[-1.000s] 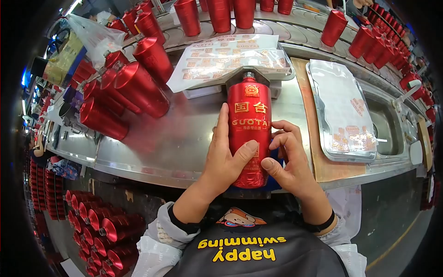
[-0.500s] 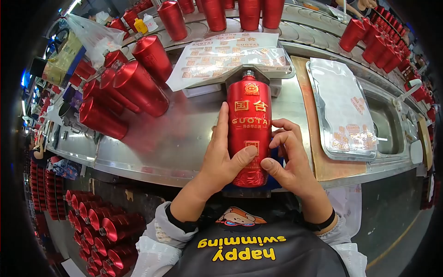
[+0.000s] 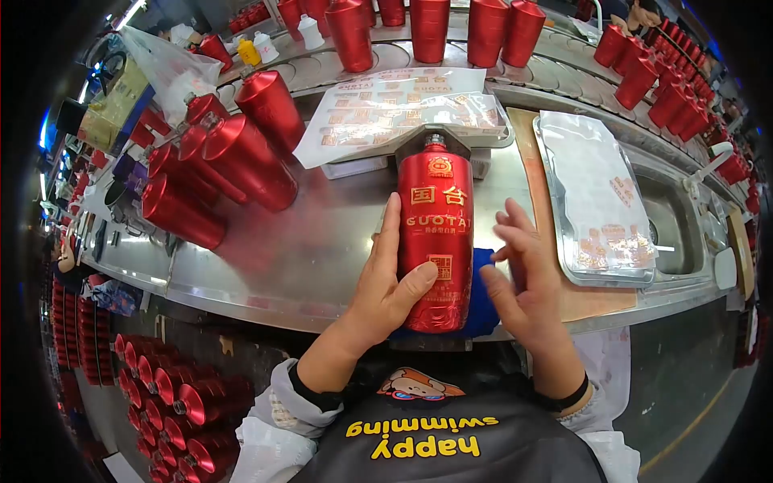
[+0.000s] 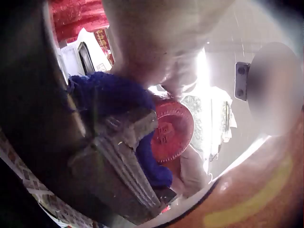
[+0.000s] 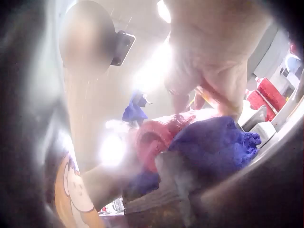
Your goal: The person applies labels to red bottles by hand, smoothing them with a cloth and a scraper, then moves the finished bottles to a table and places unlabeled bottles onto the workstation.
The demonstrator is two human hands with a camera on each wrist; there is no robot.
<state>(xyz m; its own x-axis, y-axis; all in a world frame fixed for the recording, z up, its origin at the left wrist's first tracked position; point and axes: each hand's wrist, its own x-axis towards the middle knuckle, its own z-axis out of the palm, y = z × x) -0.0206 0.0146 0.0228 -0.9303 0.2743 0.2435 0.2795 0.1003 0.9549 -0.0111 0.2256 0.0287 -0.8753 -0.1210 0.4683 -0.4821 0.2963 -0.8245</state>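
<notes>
A red bottle [image 3: 436, 241] with gold lettering lies on a blue cloth [image 3: 483, 302] at the table's front edge, its neck in a dark notched holder [image 3: 452, 143]. My left hand [image 3: 382, 282] grips its left side, thumb across the front near the lower gold square. To the right of the bottle, my right hand [image 3: 527, 282] is raised with loosely bent fingers, apart from it, holding nothing visible. The left wrist view shows the bottle's round base [image 4: 173, 132] above the blue cloth [image 4: 111, 95]. In the right wrist view the bottle [image 5: 154, 140] rests by the cloth [image 5: 213, 142].
Several red bottles [image 3: 250, 161] stand at the left. Sticker sheets [image 3: 403, 105] lie behind the holder; a tray [image 3: 596, 201] with more sheets is on the right, beside a sink [image 3: 672, 217]. Behind, bottles [image 3: 431, 32] stand on a conveyor [image 3: 394, 60]. More bottles are stacked below left.
My right hand has moved off the bottle to the right, uncovering some blue cloth. My left hand stays on the bottle. Bottles on the conveyor have shifted, and white ones have come into view.
</notes>
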